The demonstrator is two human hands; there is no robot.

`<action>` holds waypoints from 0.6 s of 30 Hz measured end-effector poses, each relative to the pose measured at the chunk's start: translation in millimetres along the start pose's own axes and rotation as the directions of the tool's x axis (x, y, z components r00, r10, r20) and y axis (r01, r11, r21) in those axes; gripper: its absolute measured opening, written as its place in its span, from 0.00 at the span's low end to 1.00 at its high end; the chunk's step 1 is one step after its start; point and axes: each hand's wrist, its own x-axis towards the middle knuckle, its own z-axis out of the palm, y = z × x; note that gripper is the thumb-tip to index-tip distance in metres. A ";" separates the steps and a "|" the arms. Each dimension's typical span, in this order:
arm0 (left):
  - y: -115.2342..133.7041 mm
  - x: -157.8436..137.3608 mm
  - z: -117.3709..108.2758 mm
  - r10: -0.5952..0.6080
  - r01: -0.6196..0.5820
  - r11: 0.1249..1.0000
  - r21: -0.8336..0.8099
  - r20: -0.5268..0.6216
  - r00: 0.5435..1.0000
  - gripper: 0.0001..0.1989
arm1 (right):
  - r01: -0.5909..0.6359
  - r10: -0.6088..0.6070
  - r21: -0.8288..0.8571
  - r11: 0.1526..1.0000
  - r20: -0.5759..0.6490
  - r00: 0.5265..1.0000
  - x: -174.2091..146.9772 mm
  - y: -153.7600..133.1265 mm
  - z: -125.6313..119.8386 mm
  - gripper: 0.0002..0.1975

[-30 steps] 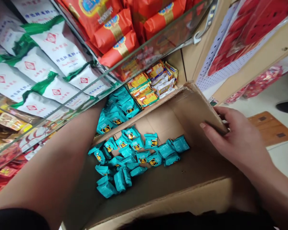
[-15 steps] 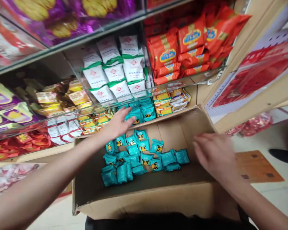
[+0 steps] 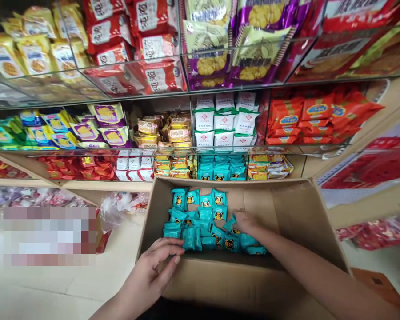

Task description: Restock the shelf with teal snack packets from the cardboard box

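A cardboard box (image 3: 240, 284) in front of me holds many small teal snack packets (image 3: 191, 238) with a yellow and black emblem, lying in loose rows. My right hand (image 3: 248, 221) reaches into it, fingers closed on one teal packet (image 3: 232, 223) in the middle of the pile. At the near left rim is my left hand (image 3: 162, 262), empty, its thumb apart from the fingers. Its fingertips hang just over the edge, close to the nearest packets. Whether they touch the box, I cannot tell. More teal packets (image 3: 220, 171) stand on the low shelf behind the box.
Glass-fronted shelves rise behind the box, with white and green packets (image 3: 225, 120), red bags (image 3: 302, 113) and purple cookie bags (image 3: 208, 53). Plastic-wrapped goods (image 3: 123, 202) sit at floor level on the left. An orange-brown board (image 3: 375, 284) lies on the floor at right.
My left hand has drawn back from the teal packets on the shelf to the box's near rim. My right hand has moved into the box and onto a packet. The view has swung left.
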 end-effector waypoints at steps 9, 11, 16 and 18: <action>9.5 51.0 23.7 0.049 -0.048 0.995 -0.089 0.009 0.999 0.27 | 0.228 -0.181 0.338 0.913 -0.163 0.970 -62.2 -29.4 -47.5 0.13; 17.5 70.7 30.3 0.051 -0.037 0.992 -0.120 0.117 0.992 0.29 | 0.272 -0.206 0.552 0.788 -0.180 0.962 -80.8 -39.0 -50.1 0.15; 31.0 125.0 23.0 0.053 -0.056 0.975 -0.215 -0.024 0.998 0.15 | 0.443 -0.181 0.372 0.816 -0.564 0.806 -115.0 -7.3 -68.7 0.17; 33.0 154.2 11.9 -0.023 -0.040 0.962 -0.270 -0.226 0.974 0.18 | 0.312 -0.121 0.079 0.947 -0.811 0.573 -121.6 30.4 -78.1 0.13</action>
